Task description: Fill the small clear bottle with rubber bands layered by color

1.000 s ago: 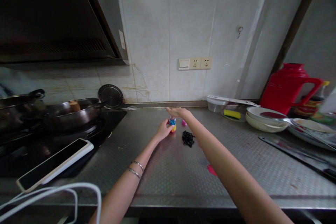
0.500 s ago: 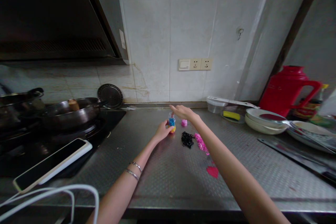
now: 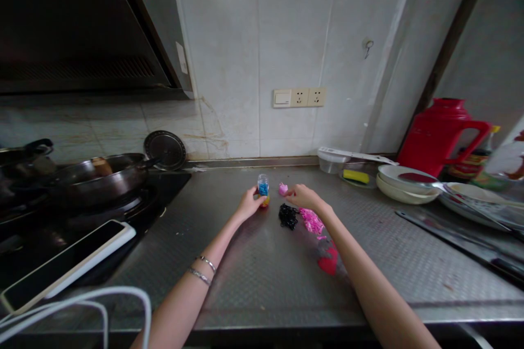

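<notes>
**Left hand (image 3: 249,204) at a small clear bottle (image 3: 263,186), right hand (image 3: 305,197) by a pink tuft (image 3: 283,189)**

At the far left, a dark frying pan (image 3: 98,177) sits on a black gas hob (image 3: 167,188), with a round pan lid (image 3: 165,150) leaning against the wall behind it. A phone (image 3: 67,264) lies at the hob's front, and a white cable (image 3: 82,305) loops across the foreground. Two metal bracelets (image 3: 202,268) circle the left wrist. On the steel tabletop (image 3: 254,283), the bottle stands upright with blue contents, its long axis vertical, just right of the left hand and nearer to it than to the right. The left fingers (image 3: 257,199) curl loosely toward its base, beside a yellow-orange piece (image 3: 266,202); whether they grip anything is hidden. The right fingers (image 3: 293,191) stretch out, holding nothing visible, and point left at the tuft, almost touching it. Below lie a black tangle (image 3: 288,216), loose pink strands (image 3: 311,221) and a red piece (image 3: 328,265). Further right are a plastic tub (image 3: 331,161), a yellow sponge (image 3: 356,176), stacked plates (image 3: 399,185) and a red jug (image 3: 440,136).
</notes>
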A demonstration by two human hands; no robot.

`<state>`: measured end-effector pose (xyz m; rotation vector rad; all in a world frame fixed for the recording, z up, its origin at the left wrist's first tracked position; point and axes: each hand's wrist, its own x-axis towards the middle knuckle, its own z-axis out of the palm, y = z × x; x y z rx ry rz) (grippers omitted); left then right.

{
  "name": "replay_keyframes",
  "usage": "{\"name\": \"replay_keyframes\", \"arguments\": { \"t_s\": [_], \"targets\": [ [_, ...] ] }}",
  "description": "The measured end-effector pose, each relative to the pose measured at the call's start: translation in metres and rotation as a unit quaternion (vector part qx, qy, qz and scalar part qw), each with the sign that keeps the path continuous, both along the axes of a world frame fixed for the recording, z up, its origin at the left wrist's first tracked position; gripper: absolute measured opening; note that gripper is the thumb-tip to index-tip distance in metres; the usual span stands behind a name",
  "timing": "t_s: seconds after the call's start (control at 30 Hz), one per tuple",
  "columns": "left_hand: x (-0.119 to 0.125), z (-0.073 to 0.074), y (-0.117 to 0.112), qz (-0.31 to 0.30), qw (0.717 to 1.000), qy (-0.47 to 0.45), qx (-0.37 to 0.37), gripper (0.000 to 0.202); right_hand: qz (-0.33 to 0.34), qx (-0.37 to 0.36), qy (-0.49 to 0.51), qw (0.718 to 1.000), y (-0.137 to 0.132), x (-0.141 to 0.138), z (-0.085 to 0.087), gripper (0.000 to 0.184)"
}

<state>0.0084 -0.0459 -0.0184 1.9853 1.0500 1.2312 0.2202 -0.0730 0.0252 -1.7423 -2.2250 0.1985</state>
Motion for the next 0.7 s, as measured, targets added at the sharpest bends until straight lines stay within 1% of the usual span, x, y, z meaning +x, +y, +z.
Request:
{"name": "replay_keyframes", "arguments": {
  "t_s": [0.1, 0.23, 0.4, 0.53, 0.63, 0.7],
  "targets": [
    [0.000, 0.001, 0.000, -0.003, 1.000, 0.001, -0.004, 0.032, 0.005, -0.015, -0.002, 1.000, 0.001, 0.007, -0.005, 0.030],
    [0.000, 0.000, -0.001, 0.000, 1.000, 0.004, -0.005, 0.032, 0.050, -0.073, 0.010, 0.996, 0.002, 0.013, -0.008, 0.035],
    [0.001, 0.001, -0.004, 0.001, 1.000, 0.006, -0.003, 0.033, 0.105, -0.106, 0.038, 0.988, -0.004, 0.014, -0.001, 0.034],
    [0.002, 0.001, -0.005, 0.005, 1.000, 0.017, 0.003, 0.031, 0.119, -0.143, 0.035, 0.982, -0.010, 0.012, 0.004, 0.040],
    [0.002, 0.001, -0.004, 0.003, 1.000, 0.022, 0.009, 0.031, 0.124, -0.154, 0.012, 0.980, -0.012, 0.009, 0.004, 0.045],
    [0.002, 0.000, -0.004, 0.003, 1.000, 0.024, 0.009, 0.031, 0.124, -0.157, -0.007, 0.980, -0.012, 0.006, 0.003, 0.044]
  ]
}}
